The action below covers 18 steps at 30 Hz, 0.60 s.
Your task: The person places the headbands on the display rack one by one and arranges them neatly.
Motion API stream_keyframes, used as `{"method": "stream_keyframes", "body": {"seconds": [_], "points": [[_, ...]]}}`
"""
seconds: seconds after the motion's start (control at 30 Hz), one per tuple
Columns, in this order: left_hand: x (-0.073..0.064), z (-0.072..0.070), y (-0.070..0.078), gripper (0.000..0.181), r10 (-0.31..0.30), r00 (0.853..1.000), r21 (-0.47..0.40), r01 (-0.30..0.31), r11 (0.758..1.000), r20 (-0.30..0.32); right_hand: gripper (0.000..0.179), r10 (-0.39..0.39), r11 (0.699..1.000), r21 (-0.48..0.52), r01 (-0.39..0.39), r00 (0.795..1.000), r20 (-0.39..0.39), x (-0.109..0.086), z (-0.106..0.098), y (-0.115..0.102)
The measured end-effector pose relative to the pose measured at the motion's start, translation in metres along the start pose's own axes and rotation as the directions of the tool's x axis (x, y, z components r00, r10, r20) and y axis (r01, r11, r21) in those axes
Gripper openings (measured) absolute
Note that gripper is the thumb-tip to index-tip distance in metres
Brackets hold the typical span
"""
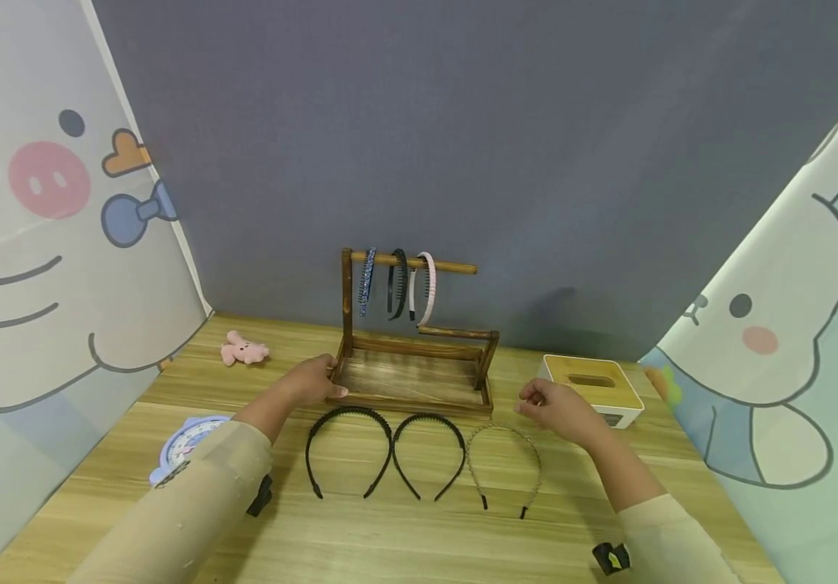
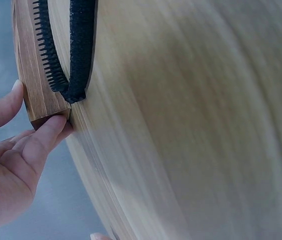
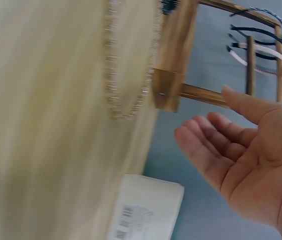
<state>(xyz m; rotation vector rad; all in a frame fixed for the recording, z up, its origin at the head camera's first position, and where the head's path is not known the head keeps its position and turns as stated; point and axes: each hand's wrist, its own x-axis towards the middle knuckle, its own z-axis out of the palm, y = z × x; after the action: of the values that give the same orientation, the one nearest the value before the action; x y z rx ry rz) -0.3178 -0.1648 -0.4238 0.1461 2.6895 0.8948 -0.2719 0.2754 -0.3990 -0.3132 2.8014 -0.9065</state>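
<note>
My left hand grips the left end of a wooden rack, thumb over the tray's front corner. In the left wrist view, the fingers lie against the end of the rack's wood. Over the rack's upper bar hang a blue patterned headband, a black one and a pale pink one. My right hand hovers right of the rack with fingers loosely bent and nothing in them. In front lie two black headbands and a thin beaded headband.
A white tissue box with a wooden lid stands beside my right hand. At the back left lies a pink plush toy. A blue-and-white dial is partly hidden by my left sleeve. A grey wall backs the table.
</note>
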Motion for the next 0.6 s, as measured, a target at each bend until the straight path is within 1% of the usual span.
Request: {"method": "stream_keyframes", "body": {"seconds": [0.07, 0.17, 0.23, 0.3, 0.4, 0.5, 0.6], "points": [[0.0, 0.0, 0.0, 0.071, -0.002, 1.0, 0.0, 0.002, 1.0, 0.001, 0.033, 0.024, 0.999, -0.024, -0.023, 0.999, 0.029, -0.002, 0.007, 0.004], [0.0, 0.001, 0.0, 0.072, -0.006, 1.0, 0.001, 0.006, 1.0, 0.001, 0.031, 0.041, 0.997, -0.068, -0.037, 0.997, 0.062, -0.005, 0.013, 0.008], [0.001, 0.001, -0.001, 0.073, -0.007, 1.0, 0.001, 0.007, 1.0, 0.001, 0.029, 0.057, 0.994, -0.097, -0.049, 0.996, 0.073, -0.006, 0.016, 0.011], [0.0, 0.001, 0.0, 0.073, -0.007, 1.0, 0.001, 0.007, 1.0, 0.0, 0.028, 0.056, 0.99, -0.135, -0.045, 0.995, 0.081, -0.007, 0.018, 0.013], [0.0, 0.001, 0.0, 0.073, -0.007, 1.0, -0.002, 0.007, 1.0, -0.001, 0.02, 0.073, 0.983, -0.178, -0.054, 0.992, 0.1, -0.007, 0.022, 0.016], [-0.001, 0.001, 0.001, 0.073, -0.005, 1.0, -0.009, 0.005, 1.0, -0.002, 0.015, 0.099, 0.98, -0.183, -0.074, 0.987, 0.128, -0.009, 0.025, 0.019], [-0.001, 0.001, 0.0, 0.073, -0.002, 1.0, -0.011, 0.002, 1.0, -0.008, 0.014, 0.122, 0.982, -0.162, -0.098, 0.982, 0.145, -0.009, 0.027, 0.02]]}}
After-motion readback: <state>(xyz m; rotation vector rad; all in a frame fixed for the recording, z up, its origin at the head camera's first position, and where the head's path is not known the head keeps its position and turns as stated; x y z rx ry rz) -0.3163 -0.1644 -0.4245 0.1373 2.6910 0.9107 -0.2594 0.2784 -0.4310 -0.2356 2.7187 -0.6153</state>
